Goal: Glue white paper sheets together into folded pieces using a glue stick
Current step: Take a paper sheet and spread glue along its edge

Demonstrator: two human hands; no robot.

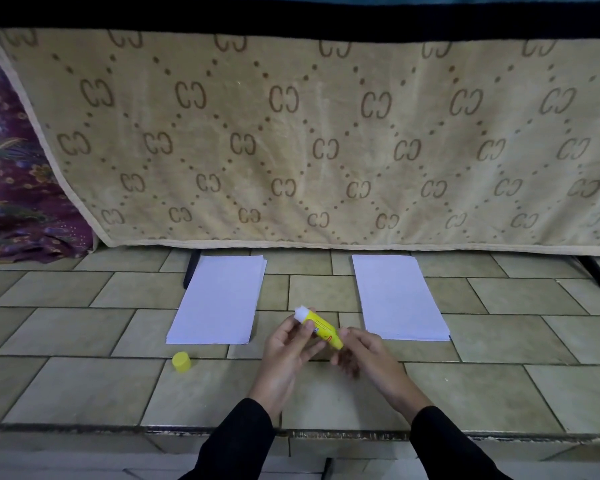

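Yellow and uncapped, the glue stick [321, 328] is held between both hands above the tiled floor [84, 386], tilted, with its white glue tip raised toward the left. The upper part of the barrel is pinched by the curled fingers [307, 329] of the left hand [288, 344]. The lower end is gripped by the curled fingers [352, 332] of the right hand [364, 351]. Neither paper stack is touched by the stick. The yellow cap [181, 362] is seen on the floor to the left of the hands, just in front of the left stack of white sheets [219, 299]. The right stack [399, 296] is laid well apart from it. Behind both stacks a beige patterned blanket [326, 140] is hung, and purple floral fabric [14, 188] is seen at the far left. Black sleeves [236, 441] are worn on both arms.
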